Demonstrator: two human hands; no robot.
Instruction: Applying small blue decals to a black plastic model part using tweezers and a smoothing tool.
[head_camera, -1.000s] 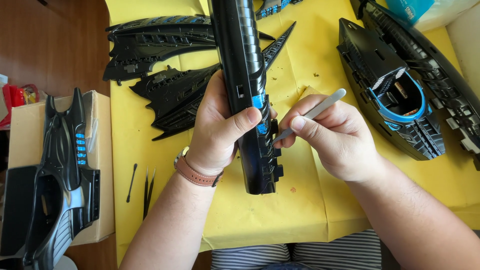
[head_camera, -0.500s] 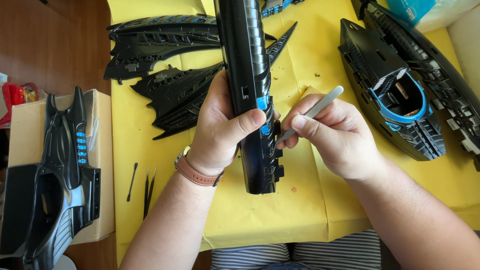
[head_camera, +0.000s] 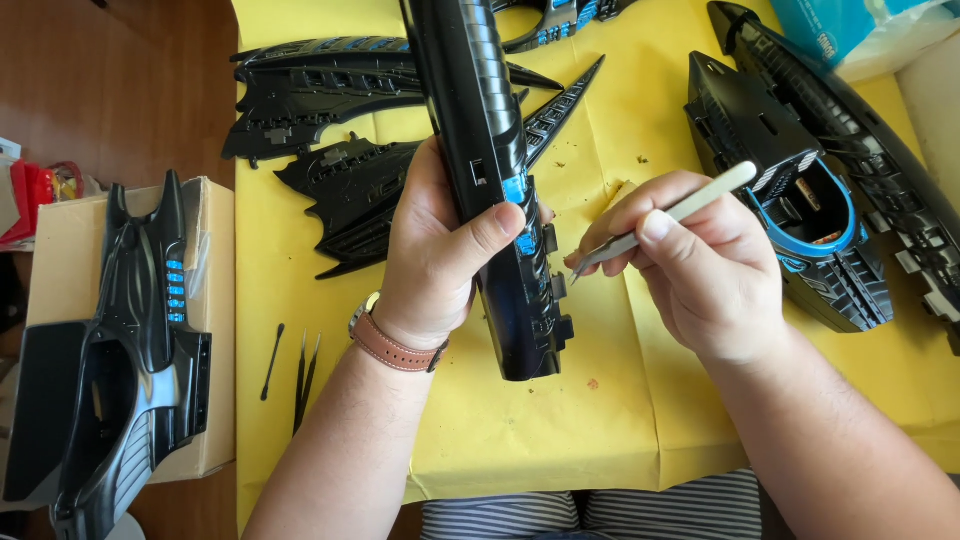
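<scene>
Clearly, the left hand (head_camera: 440, 265) holds a long black model part (head_camera: 495, 180) in the centre of the frame; its fingers are wrapped around the body and the thumb presses on the front, just below a small blue patch. The part stands almost upright in the picture, lifted above the yellow paper sheet (head_camera: 560, 440) that covers the table. The right hand (head_camera: 700, 270), a little right of centre, pinches a pair of metal tweezers (head_camera: 660, 220) between thumb and first fingers. The tip of the tweezers points left, close to the ribbed edge of the part, but I cannot tell if it touches, or if something small is between its points.

In my judgement, the risk is at this tip: if it slips, it could scratch the glossy black surface, and any tiny piece could fall on the sheet, where small crumbs already lie. The long part is held only near its middle, so it could tilt in the hand.

At the left edge, a cardboard box (head_camera: 215, 320) carries a black car shell with blue stripes (head_camera: 140, 330) on top; what is inside the box is hidden. At the right, an open hull piece with a blue rim (head_camera: 800, 210) shows a hollow with small inner parts.
</scene>
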